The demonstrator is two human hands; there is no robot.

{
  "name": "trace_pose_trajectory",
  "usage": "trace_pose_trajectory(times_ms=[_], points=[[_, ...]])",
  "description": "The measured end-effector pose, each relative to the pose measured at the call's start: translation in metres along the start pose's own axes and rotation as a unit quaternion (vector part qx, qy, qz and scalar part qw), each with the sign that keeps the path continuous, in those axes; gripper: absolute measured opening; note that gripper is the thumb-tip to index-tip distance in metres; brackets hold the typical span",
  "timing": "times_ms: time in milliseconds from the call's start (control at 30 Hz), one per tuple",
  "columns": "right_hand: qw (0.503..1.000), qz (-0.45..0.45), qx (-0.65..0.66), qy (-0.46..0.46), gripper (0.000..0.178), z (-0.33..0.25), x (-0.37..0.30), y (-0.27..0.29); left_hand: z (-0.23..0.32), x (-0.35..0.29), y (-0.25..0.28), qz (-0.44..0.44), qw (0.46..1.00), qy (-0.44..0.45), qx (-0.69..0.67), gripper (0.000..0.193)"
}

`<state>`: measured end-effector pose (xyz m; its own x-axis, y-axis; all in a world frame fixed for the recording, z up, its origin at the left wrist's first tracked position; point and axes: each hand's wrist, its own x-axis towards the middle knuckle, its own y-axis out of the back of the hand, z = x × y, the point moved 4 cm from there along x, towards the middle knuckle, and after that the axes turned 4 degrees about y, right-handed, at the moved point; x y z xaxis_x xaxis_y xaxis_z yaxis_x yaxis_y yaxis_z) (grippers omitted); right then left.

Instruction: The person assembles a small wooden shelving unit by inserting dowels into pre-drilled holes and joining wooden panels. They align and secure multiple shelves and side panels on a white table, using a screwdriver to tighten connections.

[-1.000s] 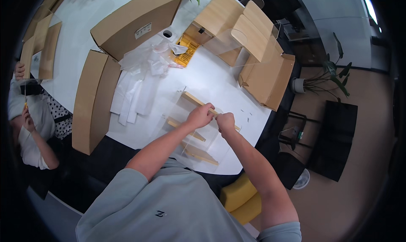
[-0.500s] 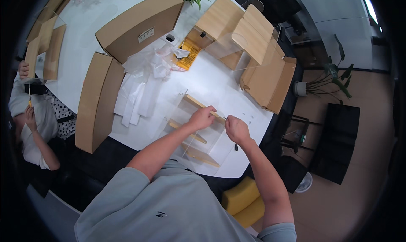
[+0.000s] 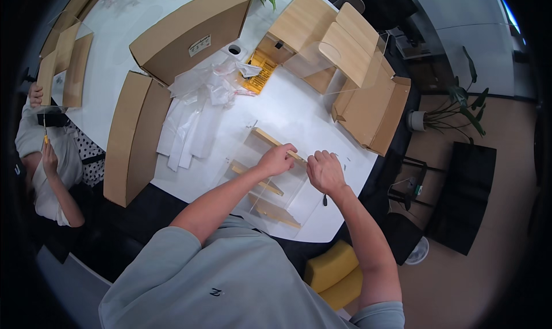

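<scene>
A clear panel point(image 3: 241, 149) with several pale wooden strips lies on the white table before me. My left hand point(image 3: 277, 160) is closed on the far wooden strip point(image 3: 264, 137), near its right end. Just beyond that end, my right hand point(image 3: 326, 172) has its fingers curled in. Whatever they pinch is hidden or too small to name. A small black object point(image 3: 325, 200) shows just below my right hand; whether it lies on the table or belongs to something in the hand I cannot tell.
Cardboard boxes point(image 3: 135, 139) and plastic wrapping point(image 3: 201, 93) lie to the left. A yellow case point(image 3: 261, 70) and a wooden unit with clear panels point(image 3: 302, 21) stand farther back, an open carton point(image 3: 371, 113) at right. At far left another person's hand point(image 3: 50, 158) holds a screwdriver.
My right hand has turned over at the strip's end, its knuckles now higher. The left hand keeps its hold. The view has shifted slightly.
</scene>
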<state>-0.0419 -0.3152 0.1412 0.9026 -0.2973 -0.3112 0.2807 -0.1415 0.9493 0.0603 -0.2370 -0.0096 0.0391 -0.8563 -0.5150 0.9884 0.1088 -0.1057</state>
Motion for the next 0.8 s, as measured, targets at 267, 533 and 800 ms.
trace_pose_trajectory(times_ms=[267, 533, 800], points=[[0.999, -0.004, -0.009, 0.047, 0.013, 0.004, 0.001, -0.001, 0.009, -0.005, 0.004, -0.008, 1.0, -0.006, 0.016, 0.032], [0.993, -0.058, -0.045, 0.091, 0.015, 0.005, 0.007, 0.003, 0.006, -0.003, 0.002, -0.002, 1.0, -0.01, 0.012, 0.03], [0.986, -0.076, -0.063, 0.133, 0.014, 0.007, 0.013, 0.003, 0.009, -0.005, 0.004, -0.004, 1.0, -0.019, 0.011, 0.029]])
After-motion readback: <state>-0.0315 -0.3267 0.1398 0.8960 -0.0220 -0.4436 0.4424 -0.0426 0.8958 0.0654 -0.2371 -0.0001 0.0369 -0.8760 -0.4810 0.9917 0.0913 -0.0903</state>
